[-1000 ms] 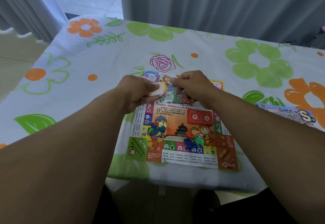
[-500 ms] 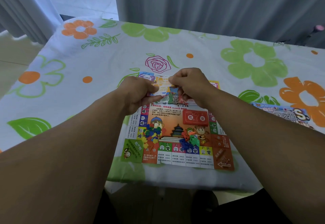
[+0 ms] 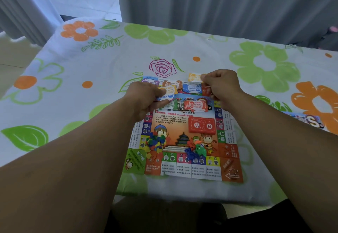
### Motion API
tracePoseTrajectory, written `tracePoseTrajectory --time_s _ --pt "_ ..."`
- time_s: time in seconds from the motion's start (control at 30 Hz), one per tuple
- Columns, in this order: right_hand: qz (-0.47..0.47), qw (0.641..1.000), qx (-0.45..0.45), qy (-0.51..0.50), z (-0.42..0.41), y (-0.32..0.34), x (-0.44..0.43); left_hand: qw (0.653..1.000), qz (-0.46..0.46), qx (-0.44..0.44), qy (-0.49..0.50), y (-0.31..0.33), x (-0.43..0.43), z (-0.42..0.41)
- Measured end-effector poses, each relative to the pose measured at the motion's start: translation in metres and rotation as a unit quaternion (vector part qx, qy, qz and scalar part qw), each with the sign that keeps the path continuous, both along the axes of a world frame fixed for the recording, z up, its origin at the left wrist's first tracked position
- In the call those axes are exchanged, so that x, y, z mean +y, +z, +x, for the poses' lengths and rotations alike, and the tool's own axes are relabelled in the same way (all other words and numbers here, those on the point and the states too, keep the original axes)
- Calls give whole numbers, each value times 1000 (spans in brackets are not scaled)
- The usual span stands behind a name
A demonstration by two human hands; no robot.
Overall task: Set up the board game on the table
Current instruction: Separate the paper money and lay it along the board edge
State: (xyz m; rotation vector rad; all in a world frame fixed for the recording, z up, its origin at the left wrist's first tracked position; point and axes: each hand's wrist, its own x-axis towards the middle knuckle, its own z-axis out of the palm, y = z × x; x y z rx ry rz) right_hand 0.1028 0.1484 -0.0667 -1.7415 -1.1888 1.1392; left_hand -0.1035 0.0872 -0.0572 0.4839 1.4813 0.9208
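Observation:
A colourful paper game board lies flat near the table's front edge. My left hand grips a small stack of play-money notes over the board's far left part. My right hand pinches a single orange note above the board's far edge. A red note and a blue note lie on the board's upper part. A red card deck sits right of centre. Two heaps of plastic pieces rest on the board, one at left, one in the middle.
The table wears a white cloth with big flower prints. The game's printed box or wrapper lies at the right, partly behind my right forearm. Grey curtains hang behind the far edge. The table's left edge drops to the floor.
My hands were together over the board's top, both on the notes. Now they have parted, and my right hand has carried one orange note away to the right and farther back.

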Motion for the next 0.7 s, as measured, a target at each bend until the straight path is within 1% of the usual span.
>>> tracePoseTrajectory --time_s 0.1,0.2,0.37,0.47,0.7 --pt "0 1000 -2 17 -1 -1 -1 1000 0 6 15 -2 3 4" --pt "0 999 15 38 -6 -2 -2 1000 -6 7 18 -3 2 2" --pt "0 997 -5 79 -20 -4 -3 1000 -18 19 16 -1 -2 -9" --pt "-23 994 6 105 -32 -3 -7 999 -32 34 20 -2 -6 -23" --pt "-77 977 18 199 -75 -4 -20 997 -24 43 64 -3 -16 -52"
